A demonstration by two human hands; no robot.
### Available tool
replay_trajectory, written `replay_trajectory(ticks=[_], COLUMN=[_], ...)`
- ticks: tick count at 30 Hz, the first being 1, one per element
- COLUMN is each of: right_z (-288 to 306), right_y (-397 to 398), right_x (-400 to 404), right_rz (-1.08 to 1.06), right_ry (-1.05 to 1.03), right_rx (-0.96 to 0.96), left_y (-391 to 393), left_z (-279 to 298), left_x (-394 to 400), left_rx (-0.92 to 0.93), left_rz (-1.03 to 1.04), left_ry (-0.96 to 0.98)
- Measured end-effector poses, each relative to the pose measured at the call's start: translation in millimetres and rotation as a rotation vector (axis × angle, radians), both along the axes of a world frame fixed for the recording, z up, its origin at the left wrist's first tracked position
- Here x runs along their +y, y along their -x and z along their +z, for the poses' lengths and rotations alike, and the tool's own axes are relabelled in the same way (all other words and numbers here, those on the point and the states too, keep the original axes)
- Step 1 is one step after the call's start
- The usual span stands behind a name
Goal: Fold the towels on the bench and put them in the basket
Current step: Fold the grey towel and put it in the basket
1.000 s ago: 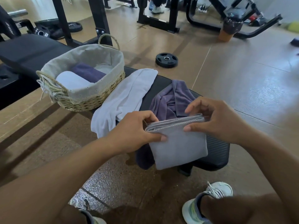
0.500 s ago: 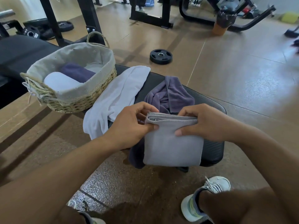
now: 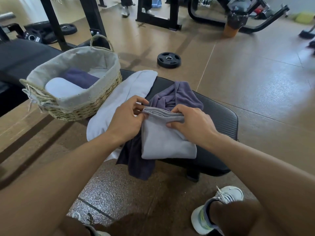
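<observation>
Both hands, left hand (image 3: 125, 120) and right hand (image 3: 192, 124), are pinching the folded gray towel (image 3: 166, 142) with curled fingers on the counter (image 3: 219, 116).

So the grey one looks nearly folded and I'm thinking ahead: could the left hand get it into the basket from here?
Probably yes. The basket stands just left of the left hand, open-topped, with nothing between them. A white roll and a purple towel lie inside, with room beside them. Both hands pinch the grey towel.

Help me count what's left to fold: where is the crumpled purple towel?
In the head view, the purple towel lies on the black bench, right of the white towel, partly under the folded grey towel.
</observation>
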State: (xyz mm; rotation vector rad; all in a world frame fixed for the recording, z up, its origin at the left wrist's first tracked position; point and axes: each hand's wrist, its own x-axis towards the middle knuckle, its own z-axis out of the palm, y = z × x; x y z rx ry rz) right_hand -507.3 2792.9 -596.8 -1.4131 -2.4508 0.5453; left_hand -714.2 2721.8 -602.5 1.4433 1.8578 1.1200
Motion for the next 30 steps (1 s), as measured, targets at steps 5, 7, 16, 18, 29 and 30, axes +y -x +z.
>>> replay_trajectory(ticks=[5, 7, 16, 18, 29, 30], right_z=[1.7, 11.1, 38.6, 39.6, 17.2, 13.1], right_y=[2.8, -4.8, -48.8, -50.3, -34.7, -34.3], right_x=[8.7, 14.7, 23.1, 25.2, 28.5, 30.0], right_rz=[0.015, 0.046, 0.196, 0.208, 0.28, 0.289], right_ry=[0.058, 0.152, 0.326, 0.299, -0.075, -0.107], right_rx=[0.114, 0.214, 0.184, 0.135, -0.055, -0.042], left_y=[1.4, -1.2, -15.4, -18.9, -13.6, -11.8], left_z=[5.3, 13.4, 6.3, 4.9, -5.1, -5.0], left_x=[1.0, -1.5, -9.6, -7.5, 4.7, 5.7], left_rx=[-0.039, -0.116, -0.047, 0.017, 0.073, 0.069], left_rz=[0.003, -0.011, -0.3, -0.287, -0.22, -0.225], left_ry=[-0.043, -0.033, 0.199, 0.147, 0.071, 0.055])
